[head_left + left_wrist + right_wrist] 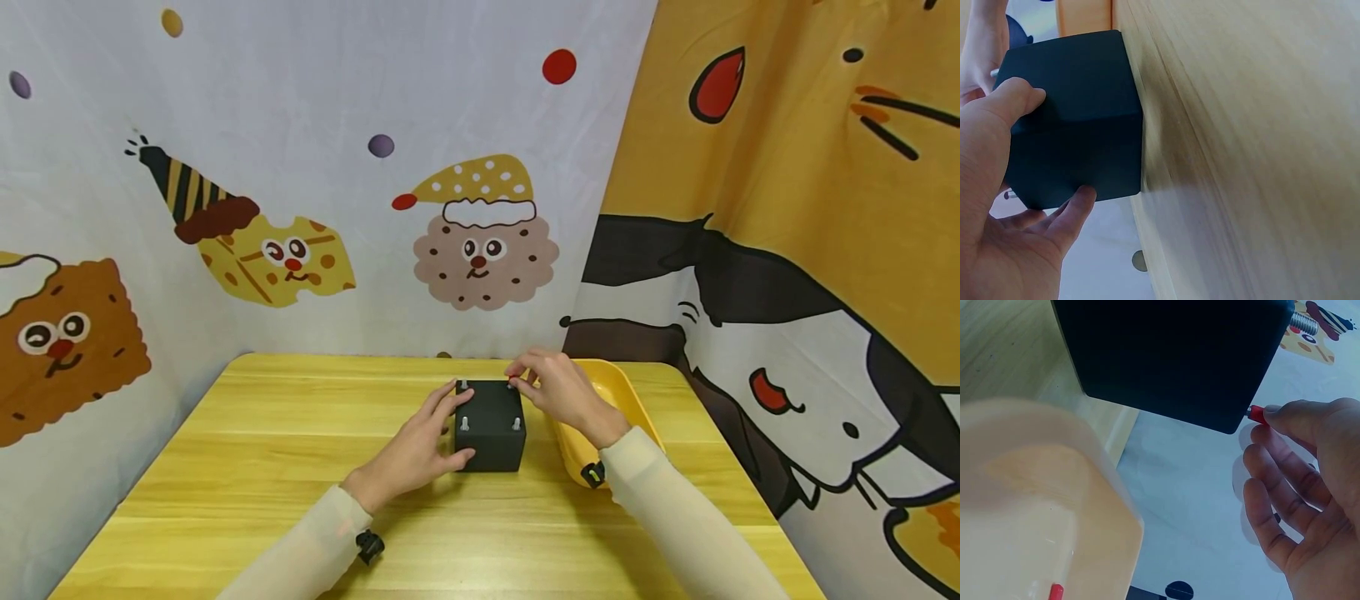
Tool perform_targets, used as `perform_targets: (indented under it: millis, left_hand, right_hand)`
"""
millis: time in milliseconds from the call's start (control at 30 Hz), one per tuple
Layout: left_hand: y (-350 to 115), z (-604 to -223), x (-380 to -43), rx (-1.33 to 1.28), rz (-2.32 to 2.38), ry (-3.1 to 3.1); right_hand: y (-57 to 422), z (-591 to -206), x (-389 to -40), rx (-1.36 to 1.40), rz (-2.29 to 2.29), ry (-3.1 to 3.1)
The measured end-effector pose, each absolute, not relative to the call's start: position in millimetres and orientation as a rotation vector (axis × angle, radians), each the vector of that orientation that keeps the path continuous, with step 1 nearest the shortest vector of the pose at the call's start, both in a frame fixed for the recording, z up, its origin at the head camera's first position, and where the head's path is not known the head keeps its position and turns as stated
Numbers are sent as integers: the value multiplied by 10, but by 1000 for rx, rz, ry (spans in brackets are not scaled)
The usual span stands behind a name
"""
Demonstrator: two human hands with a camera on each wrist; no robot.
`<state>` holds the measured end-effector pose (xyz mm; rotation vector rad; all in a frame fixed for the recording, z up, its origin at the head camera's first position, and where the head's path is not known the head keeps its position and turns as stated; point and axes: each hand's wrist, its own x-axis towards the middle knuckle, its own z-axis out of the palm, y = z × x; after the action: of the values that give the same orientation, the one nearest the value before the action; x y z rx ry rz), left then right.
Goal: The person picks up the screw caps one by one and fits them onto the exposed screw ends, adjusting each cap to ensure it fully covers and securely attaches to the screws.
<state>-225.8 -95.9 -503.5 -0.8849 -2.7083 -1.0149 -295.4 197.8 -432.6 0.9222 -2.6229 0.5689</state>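
Head view, red cap between pinched right fingers, left fingers clasping black box

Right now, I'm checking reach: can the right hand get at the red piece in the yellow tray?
Probably yes: the yellow tray lies open beside the right hand, which, however, pinches another red piece.

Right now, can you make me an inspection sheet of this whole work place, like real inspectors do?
Surface: yellowish wood-grain table.
Job's things: black box on the table, four bolts standing on its top; red cap at the far right bolt; yellow tray to the right, with another red piece inside.
Clutter: nothing seen.
Hands: left hand holds the black box; right hand pinches the red cap.
Cables: nothing seen.
Surroundings: cartoon-printed backdrop behind the table.
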Motion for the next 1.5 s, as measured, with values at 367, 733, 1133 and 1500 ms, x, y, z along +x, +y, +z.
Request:
perform_targets:
  millis: [367,733,1133,1500]
  left_hand:
    - [-954,-5035,-2250,-887,-1038,-2716]
    - [-948,-5048,-2256,-889,-1067,-2714]
    - [-944,-5016,-2246,-876,-1064,-2723]
    - [-947,-5017,-2249,-877,-1035,-2729]
  right_hand:
    - [1984,-4345,-2945,935,574,-2624]
    - [1986,-4357,-2941,935,571,-2624]
    - [1985,-4352,-2938,919,583,-2645]
    - [1981,-4343,-2947,901,615,-2670]
